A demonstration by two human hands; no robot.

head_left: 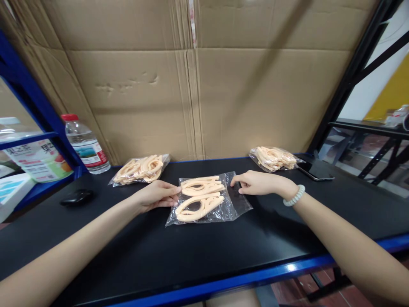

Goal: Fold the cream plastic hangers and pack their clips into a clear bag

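In front of me on the black table lies a clear plastic bag (234,209) with peach-coloured folding hangers (200,207) inside, set in two groups one above the other. My left hand (159,196) grips the bag's left edge, thumb on top and the other fingers curled beside it. At the bag's right end, my right hand (255,182) wears a pale beaded bracelet (294,196); its bent index finger reaches down to the loose plastic, apart from the thumb. Whether that fingertip presses on the plastic is hard to tell.
Two more bags of peach hangers lie behind, one left (140,169) and one right (274,158). A phone (316,170) rests at the right. A water bottle (86,145) and a black mouse (76,197) are at the left. Cardboard (143,94) walls off the back.
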